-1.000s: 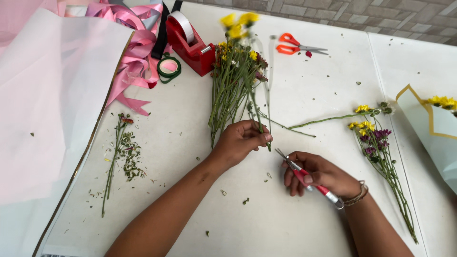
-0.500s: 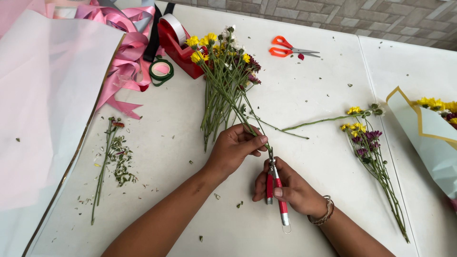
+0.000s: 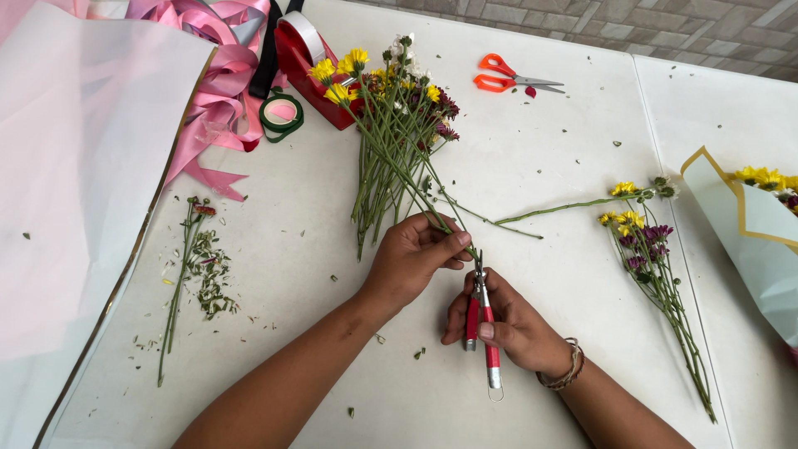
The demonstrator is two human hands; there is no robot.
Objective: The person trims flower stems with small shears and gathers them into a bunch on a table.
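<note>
The left hand [image 3: 411, 259] is pinching a long green flower stem [image 3: 399, 158] whose axis is slanting up and left, yellow bloom pointing toward the red tape dispenser [image 3: 303, 50]. The right hand [image 3: 507, 320] is clenching red-handled metal pruning snips [image 3: 484, 320], blades meeting the stem's cut end. Open white tabletop [image 3: 349, 349] is lying below the stem; orange scissors [image 3: 511, 81] are resting far right of the dispenser.
</note>
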